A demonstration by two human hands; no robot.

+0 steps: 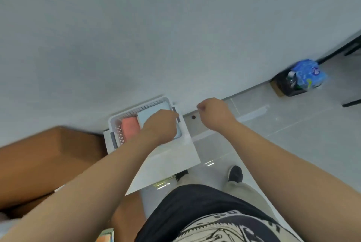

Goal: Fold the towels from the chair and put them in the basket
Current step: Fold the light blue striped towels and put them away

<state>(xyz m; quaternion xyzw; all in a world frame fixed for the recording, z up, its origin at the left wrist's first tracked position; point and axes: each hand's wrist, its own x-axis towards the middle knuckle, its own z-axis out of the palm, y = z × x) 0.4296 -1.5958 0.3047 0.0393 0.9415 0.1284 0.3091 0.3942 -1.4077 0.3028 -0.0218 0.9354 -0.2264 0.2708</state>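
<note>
A white perforated basket (pixel 136 109) stands on a small white table (pixel 172 159) by the wall. Inside it lie a folded pink towel (pixel 130 125) on the left and a folded pale blue towel (pixel 150 114) on the right. My left hand (pixel 160 124) reaches down into the basket over the pale blue towel, and the hand hides where its fingers touch. My right hand (pixel 214 112) hovers in the air to the right of the basket, fingers curled, holding nothing.
A brown wooden surface (pixel 45 159) lies to the left of the white table. A black bin (pixel 289 83) with blue packaging (pixel 308 73) stands on the tiled floor at the right, near dark table legs (pixel 349 50). The grey wall rises just behind the basket.
</note>
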